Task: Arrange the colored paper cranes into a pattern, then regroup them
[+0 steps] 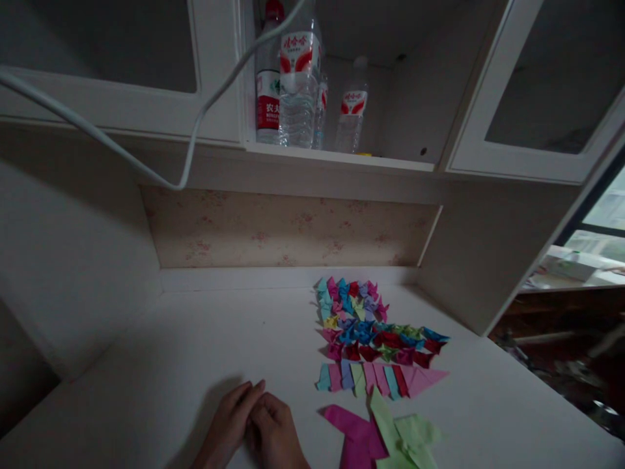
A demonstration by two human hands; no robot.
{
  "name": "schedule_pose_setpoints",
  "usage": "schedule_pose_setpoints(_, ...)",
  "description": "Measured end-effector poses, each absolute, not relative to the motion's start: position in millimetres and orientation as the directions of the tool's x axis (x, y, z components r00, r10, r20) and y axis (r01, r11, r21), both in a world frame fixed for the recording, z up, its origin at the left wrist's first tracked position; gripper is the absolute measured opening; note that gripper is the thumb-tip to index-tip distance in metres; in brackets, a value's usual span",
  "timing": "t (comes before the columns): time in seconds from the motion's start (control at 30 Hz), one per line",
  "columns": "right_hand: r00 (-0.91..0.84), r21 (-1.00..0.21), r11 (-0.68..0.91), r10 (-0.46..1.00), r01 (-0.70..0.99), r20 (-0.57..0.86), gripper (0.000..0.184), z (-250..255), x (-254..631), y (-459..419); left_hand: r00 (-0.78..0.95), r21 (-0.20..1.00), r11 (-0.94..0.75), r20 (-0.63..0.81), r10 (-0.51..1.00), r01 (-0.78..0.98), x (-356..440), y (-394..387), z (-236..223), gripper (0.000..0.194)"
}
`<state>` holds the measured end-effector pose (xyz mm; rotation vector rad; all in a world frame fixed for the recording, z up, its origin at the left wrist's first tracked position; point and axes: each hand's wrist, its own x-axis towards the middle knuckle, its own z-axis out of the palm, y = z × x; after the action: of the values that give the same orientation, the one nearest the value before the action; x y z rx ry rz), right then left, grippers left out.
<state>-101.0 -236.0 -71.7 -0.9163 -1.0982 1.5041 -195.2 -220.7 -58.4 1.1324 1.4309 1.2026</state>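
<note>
My left hand and my right hand rest together on the white desktop, low in the head view. The fingers of both are curled and pressed against each other, and no object shows in them; the palms are hidden. Just right of my right hand lies a folded magenta paper piece. Beside it is a larger light green folded paper piece, cut off by the bottom edge. Behind these, a row of folded paper strips in several colours ends in a pink point. Farther back sit rows of small colourful origami pieces.
The white desk runs back to a floral wall panel. Overhead, an open cabinet shelf holds several plastic bottles. A white cable hangs across the upper left. At right are a side panel and a window.
</note>
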Motion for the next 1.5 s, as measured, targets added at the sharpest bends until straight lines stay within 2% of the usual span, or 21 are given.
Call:
schedule_pose_setpoints(0.13, -0.200, -0.959, -0.045, 0.980, -0.280, 0.013, 0.038, -74, -101, -236, -0.113, 0.994, 0.106, -0.103, 0.988, 0.024, -194, -221, -53, 0.050)
schedule_pose_setpoints(0.3, -0.209, -0.957, -0.066, 0.978, -0.284, -0.005, 0.037, -75, -101, -237, -0.134, 0.989, 0.151, -0.148, 0.980, 0.010, -192, -224, -50, 0.051)
schedule_pose_setpoints(0.5, -0.209, -0.960, -0.078, 0.978, -0.267, -0.021, 0.035, -74, -101, -237, -0.120, 0.993, 0.117, -0.116, 0.986, 0.001, -193, -221, -58, 0.051)
schedule_pose_setpoints(0.87, -0.245, -0.959, -0.077, 0.969, -0.273, -0.008, 0.044, -73, -99, -237, -0.133, 0.992, 0.122, -0.125, 0.983, -0.030, -195, -222, -61, 0.052)
schedule_pose_setpoints(0.97, -0.255, -0.968, -0.068, 0.967, -0.240, -0.005, 0.050, -69, -100, -239, -0.114, 0.972, 0.209, -0.220, 0.969, -0.106, -194, -223, -59, 0.056)
schedule_pose_setpoints(1.07, -0.308, -0.947, -0.072, 0.951, -0.314, 0.029, 0.053, -66, -101, -240, -0.085, 0.931, 0.302, -0.324, 0.942, -0.204, -192, -226, -54, 0.058)
schedule_pose_setpoints(1.23, -0.319, -0.915, -0.089, 0.947, -0.392, 0.045, 0.051, -71, -102, -240, -0.052, 0.928, 0.302, -0.320, 0.946, -0.218, -189, -228, -49, 0.057)
schedule_pose_setpoints(1.5, -0.310, -0.935, -0.101, 0.951, -0.341, 0.011, 0.050, -69, -101, -244, -0.027, 0.932, 0.296, -0.308, 0.951, -0.208, -192, -233, -46, 0.050)
